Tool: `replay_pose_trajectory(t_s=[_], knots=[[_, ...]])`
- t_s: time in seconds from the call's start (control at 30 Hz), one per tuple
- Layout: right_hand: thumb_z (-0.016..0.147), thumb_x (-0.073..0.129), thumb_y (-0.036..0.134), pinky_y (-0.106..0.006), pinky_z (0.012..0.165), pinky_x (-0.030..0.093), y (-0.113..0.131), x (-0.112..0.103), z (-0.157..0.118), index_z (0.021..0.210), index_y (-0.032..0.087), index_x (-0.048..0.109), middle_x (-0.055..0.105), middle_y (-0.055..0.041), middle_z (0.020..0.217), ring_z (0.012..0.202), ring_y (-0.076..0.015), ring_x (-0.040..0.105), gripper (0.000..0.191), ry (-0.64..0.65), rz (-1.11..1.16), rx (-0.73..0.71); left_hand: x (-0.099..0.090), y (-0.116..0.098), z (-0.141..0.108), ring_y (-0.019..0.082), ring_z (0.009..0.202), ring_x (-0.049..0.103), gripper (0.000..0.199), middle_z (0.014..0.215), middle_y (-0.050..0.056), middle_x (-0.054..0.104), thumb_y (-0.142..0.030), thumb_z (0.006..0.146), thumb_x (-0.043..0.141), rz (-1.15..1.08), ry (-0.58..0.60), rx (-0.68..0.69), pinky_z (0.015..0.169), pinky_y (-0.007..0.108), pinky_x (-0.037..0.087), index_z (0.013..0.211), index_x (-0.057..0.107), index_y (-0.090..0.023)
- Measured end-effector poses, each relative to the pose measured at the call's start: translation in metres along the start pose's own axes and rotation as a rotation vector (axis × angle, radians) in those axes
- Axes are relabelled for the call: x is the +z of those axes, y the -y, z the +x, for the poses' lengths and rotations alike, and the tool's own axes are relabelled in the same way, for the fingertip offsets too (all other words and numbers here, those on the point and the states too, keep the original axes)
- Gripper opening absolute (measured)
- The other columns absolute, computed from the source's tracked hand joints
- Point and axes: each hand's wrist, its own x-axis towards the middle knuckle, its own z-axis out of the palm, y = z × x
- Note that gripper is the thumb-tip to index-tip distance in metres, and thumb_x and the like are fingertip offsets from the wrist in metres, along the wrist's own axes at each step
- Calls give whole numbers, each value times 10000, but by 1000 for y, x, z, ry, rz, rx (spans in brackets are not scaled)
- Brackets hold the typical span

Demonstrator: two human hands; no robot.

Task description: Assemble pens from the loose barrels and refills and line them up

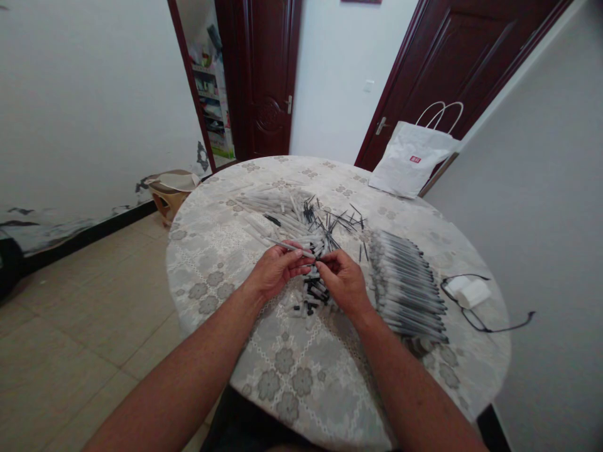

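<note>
My left hand [274, 271] is closed around a pale pen barrel [282, 245], which points up and to the left. At the barrel's near end, my right hand [346, 282] pinches a small dark part that its fingers mostly cover. Beyond both hands lie a loose heap of whitish barrels [268, 202] and scattered thin dark refills [346, 221]. Small black and clear pen parts, which look like caps [316, 290], lie below and between the hands. To the right of my right hand is a neat stack of pens [409, 282], lined up side by side.
The round table has a patterned cloth [282, 370]. Black-framed glasses [485, 329] and a white folded tissue [472, 293] lie at the right. A white paper bag [409, 157] stands at the far right edge. A stool [170, 188] is beyond the left edge.
</note>
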Motion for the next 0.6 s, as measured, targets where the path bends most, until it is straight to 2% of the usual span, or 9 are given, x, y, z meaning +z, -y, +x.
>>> replay_pose_trajectory(t_s=[0.43,0.6], knots=[[871,638,303,-252,654,491,5,0,-2,914,214,664,700,1,789,678,-148,645,102,3,-71,-85,4,0,-1,220,897,747,281,1009,114,755,-232,765,842,60,-25,13,774,335,623,960,665,-135],[888,614,308,-269,713,516,7,0,-2,955,219,675,721,-25,870,750,-165,665,127,-3,-88,-105,3,0,-1,224,908,743,254,1011,117,752,-244,784,829,68,-3,13,769,331,626,957,685,-127]])
